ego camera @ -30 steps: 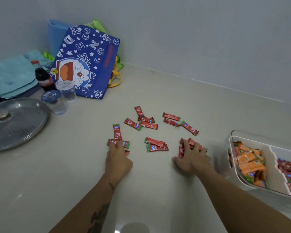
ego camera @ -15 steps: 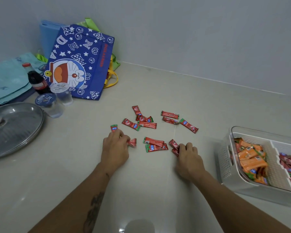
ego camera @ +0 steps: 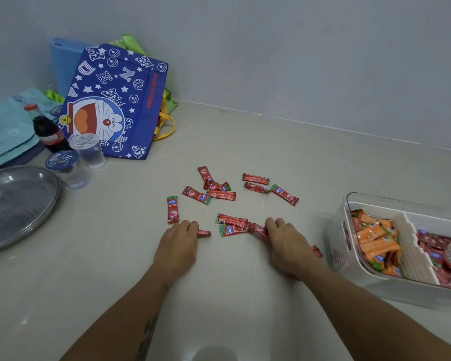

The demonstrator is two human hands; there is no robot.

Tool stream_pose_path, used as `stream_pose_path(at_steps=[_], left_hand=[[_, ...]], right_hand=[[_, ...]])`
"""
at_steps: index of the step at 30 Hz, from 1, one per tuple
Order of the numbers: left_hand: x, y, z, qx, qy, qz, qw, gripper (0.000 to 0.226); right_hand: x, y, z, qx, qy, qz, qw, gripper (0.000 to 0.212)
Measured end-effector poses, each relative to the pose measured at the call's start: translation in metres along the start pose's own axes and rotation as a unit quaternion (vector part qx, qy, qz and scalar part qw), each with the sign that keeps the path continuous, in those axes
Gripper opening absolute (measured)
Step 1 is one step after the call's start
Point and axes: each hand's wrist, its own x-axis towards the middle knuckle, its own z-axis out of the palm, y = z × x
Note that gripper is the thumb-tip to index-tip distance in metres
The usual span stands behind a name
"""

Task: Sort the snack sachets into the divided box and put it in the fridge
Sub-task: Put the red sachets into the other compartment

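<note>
Mid-gather: left hand and right hand curled over red sachets on the counter, more scattered beyond. Next, probably lifting handfuls across into the box's red compartment, right.

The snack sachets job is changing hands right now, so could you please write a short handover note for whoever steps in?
Left hand: knuckles up on the counter, fingers curled over red sachets; one end sticks out at.
Right hand: curled round a bunch of red sachets.
Divided box: at the right, with orange sachets in its left compartment and red ones in the right.
Done: all visible orange sachets are boxed, and some red.
Left: box both handfuls and the loose red sachets on the counter, then put the box in the fridge.
</note>
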Motion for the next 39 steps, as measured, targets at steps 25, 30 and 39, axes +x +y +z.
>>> stream_pose_path(at_steps=[25,30,39], left_hand=[[0.03,0.07,0.031,-0.086,-0.085,0.088,0.989,0.06],[0.023,0.076,0.032,-0.089,-0.022,0.079,0.993,0.031],[0.014,0.063,0.031,-0.061,-0.036,0.066,0.995,0.039]], right_hand=[[-0.058,0.029,-0.018,0.029,-0.22,0.113,0.969,0.106],[-0.063,0.025,-0.011,-0.012,-0.142,0.092,0.985,0.078],[-0.068,0.011,0.003,-0.021,-0.06,0.092,0.994,0.043]])
